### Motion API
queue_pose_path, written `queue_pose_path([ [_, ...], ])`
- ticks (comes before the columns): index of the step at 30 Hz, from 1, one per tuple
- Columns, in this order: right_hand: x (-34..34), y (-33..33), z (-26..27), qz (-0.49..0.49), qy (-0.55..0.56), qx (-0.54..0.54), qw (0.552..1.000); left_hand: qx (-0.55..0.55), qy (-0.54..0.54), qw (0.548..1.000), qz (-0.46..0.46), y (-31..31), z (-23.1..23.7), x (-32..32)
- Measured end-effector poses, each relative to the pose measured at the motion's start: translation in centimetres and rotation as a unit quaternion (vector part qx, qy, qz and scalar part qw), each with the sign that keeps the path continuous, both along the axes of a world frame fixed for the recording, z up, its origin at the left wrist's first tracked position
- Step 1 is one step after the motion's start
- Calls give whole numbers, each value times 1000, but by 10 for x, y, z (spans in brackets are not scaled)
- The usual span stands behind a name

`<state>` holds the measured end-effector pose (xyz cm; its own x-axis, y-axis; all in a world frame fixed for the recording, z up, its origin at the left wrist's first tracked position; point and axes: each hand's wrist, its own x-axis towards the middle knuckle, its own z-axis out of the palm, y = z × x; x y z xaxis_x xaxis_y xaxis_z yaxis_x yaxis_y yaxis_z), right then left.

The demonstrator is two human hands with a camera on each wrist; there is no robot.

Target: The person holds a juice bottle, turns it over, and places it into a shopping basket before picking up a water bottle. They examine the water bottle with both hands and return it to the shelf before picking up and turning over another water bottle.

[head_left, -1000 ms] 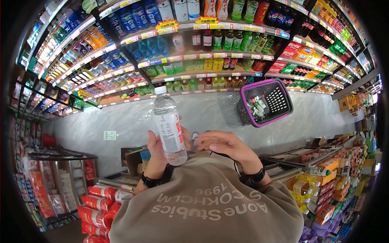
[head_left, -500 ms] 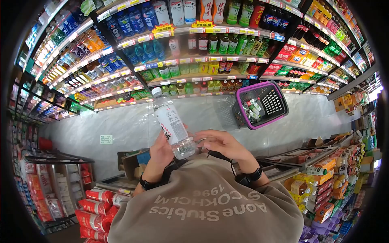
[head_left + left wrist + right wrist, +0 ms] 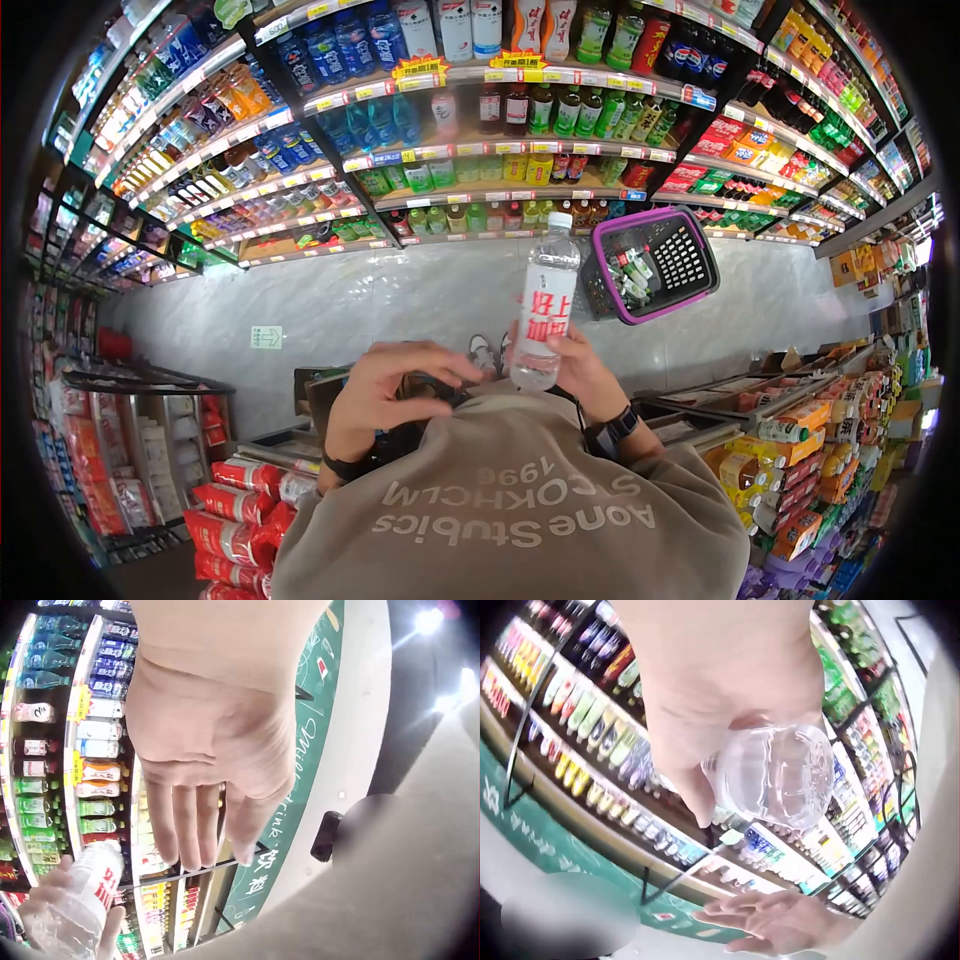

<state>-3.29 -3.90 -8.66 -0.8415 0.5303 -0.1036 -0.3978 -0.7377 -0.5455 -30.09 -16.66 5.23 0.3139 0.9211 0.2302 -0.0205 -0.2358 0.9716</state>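
Note:
A clear bottle (image 3: 547,305) with a white label and red characters stands nearly upright, gripped by the right hand (image 3: 585,375) around its lower half. To its left the left hand (image 3: 395,390) holds nothing, its fingers relaxed and spread apart from the bottle. In the left wrist view the left hand (image 3: 214,757) hangs with straight fingers, and the bottle (image 3: 79,904) shows at lower left. The right wrist view has the bottle's base (image 3: 780,772) beside the right hand (image 3: 727,682), with the left hand (image 3: 780,922) below.
A black basket with a purple rim (image 3: 597,262), holding several small items, is on the floor (image 3: 330,300) beyond the right hand. Drink shelves (image 3: 480,75) run across the front. Red packages (image 3: 225,535) are stacked at near left, bottles and cartons (image 3: 800,450) at near right.
The bottle has passed from the left hand to the right hand and moved rightward. The left hand has let go, and its fingers are now spread. The bottle stands more upright, its red characters facing the head camera.

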Motion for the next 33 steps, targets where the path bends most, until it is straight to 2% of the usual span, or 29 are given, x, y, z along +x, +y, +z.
queue_pose_path([
  [1,4,-1,-2,-9,-5,-25,1000,2,-17,999,48,3,0,2],
  [3,6,-5,-3,-29,57,-84,994,-2,-54,989,138,6,-4,12],
  [4,7,-6,-3,-43,89,-114,989,5,-69,987,147,7,-7,12],
  [6,13,-9,-1,-73,72,-107,989,16,-99,982,157,10,-17,14],
  [9,19,-4,9,-97,56,-86,990,18,-85,987,138,11,-35,7],
  [12,25,-1,10,-111,53,-89,988,74,6,991,109,18,-37,5],
  [15,25,1,9,-102,53,-91,989,20,34,992,124,18,-28,13],
  [18,24,0,4,-62,82,-74,992,-15,11,992,127,20,-16,23],
  [21,25,-6,13,-47,73,-70,994,-40,51,992,107,16,-23,18],
  [24,22,-7,17,-29,58,-33,997,-145,79,982,91,17,-20,22],
  [27,19,-8,22,-12,53,19,998,-190,148,969,56,19,-22,27],
  [30,15,-7,32,-5,58,78,995,-169,220,961,4,22,-15,33],
  [33,16,-9,41,0,56,97,994,-140,233,962,1,21,-16,33],
])
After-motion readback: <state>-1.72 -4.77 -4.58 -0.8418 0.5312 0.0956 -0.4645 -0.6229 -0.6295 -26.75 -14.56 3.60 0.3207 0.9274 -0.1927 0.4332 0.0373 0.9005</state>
